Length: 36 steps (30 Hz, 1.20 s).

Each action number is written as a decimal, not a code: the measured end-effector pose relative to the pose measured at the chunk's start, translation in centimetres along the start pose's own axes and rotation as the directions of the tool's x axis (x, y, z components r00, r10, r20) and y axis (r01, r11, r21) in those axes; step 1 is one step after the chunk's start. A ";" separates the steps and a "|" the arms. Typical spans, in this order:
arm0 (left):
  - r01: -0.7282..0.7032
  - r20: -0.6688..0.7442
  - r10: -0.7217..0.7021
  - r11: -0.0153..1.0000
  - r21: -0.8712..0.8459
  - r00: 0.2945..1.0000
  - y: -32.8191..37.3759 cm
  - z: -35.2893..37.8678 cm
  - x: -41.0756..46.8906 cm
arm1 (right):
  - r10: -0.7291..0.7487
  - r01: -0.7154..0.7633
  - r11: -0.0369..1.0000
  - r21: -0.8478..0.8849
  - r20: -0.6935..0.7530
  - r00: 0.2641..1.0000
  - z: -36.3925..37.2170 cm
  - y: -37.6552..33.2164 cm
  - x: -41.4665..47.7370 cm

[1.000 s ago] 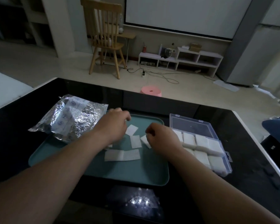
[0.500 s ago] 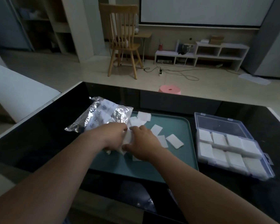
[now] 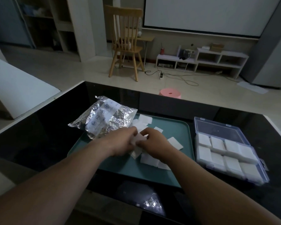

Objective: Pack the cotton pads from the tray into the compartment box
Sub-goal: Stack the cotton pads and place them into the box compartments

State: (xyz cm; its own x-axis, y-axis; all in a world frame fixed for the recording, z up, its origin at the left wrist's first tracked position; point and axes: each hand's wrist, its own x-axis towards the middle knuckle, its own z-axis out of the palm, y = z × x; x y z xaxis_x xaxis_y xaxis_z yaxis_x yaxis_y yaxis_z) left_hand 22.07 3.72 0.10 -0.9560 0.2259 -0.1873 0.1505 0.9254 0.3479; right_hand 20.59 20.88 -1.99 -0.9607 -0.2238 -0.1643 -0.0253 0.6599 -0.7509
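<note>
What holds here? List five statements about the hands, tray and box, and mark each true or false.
1. The compartment box sits right of the tray. True.
2. Its lid is closed. False: it lies open.
3. The left hand and right hand hold a cotton pad over the tray. True.
4. The silver bag lies in the box. False: the foil bag rests on the tray's far left corner.
5. The box's compartments are empty. False: white pads fill them.

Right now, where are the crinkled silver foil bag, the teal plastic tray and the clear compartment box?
Crinkled silver foil bag (image 3: 102,118), head view, on its white printed label.
Teal plastic tray (image 3: 177,127), head view, bare floor near far right corner.
Clear compartment box (image 3: 217,127), head view, on its open lid.
</note>
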 end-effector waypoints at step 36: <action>0.064 0.092 -0.082 -0.298 -0.952 0.992 8.5 2.9 1.7 | 0.278 -0.229 0.242 0.943 0.158 0.947 -7.6 2.9 -6.1</action>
State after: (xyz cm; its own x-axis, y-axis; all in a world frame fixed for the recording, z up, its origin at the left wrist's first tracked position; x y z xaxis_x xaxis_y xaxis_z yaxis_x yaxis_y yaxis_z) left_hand 22.47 12.80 0.11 -0.9379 0.1764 -0.2988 -0.3456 -0.5512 0.7594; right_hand 24.27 29.64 1.69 -0.8733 -0.1419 -0.4661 0.4744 -0.4652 -0.7473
